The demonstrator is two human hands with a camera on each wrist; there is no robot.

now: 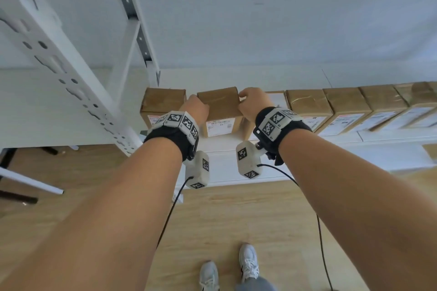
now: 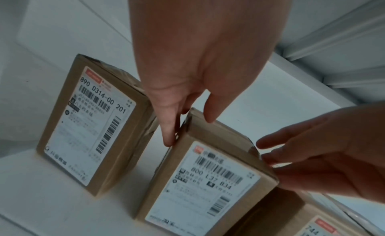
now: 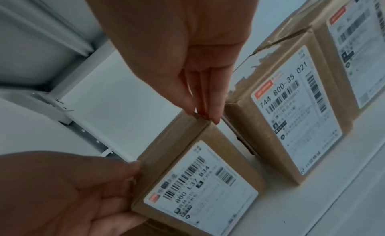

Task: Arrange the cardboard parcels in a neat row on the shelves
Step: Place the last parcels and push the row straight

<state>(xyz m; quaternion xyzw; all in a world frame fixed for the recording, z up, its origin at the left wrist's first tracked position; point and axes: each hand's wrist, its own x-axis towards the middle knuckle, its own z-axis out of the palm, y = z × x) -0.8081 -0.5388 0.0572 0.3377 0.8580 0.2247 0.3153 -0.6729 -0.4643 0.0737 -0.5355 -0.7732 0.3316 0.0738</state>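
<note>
A brown cardboard parcel (image 1: 220,106) (image 2: 208,182) (image 3: 198,182) with a white label "800 L37 B34" stands on the white shelf (image 1: 224,75), turned slightly askew. My left hand (image 1: 196,106) (image 2: 189,130) holds its left top edge, thumb on top and fingers down the side. My right hand (image 1: 250,104) (image 3: 202,114) pinches its top right corner. Left of it, with a gap, stands another parcel (image 1: 163,101) (image 2: 89,124). To the right is a parcel labelled "744 800-35 021" (image 3: 291,116), then a tight row of several parcels (image 1: 343,106).
A white perforated shelf upright (image 1: 59,54) rises at the left, with a second post (image 1: 142,42) behind the leftmost parcel. The shelf's front lip (image 1: 224,149) runs under my wrists. Below are a wooden floor (image 1: 236,215), my shoes and trailing black cables.
</note>
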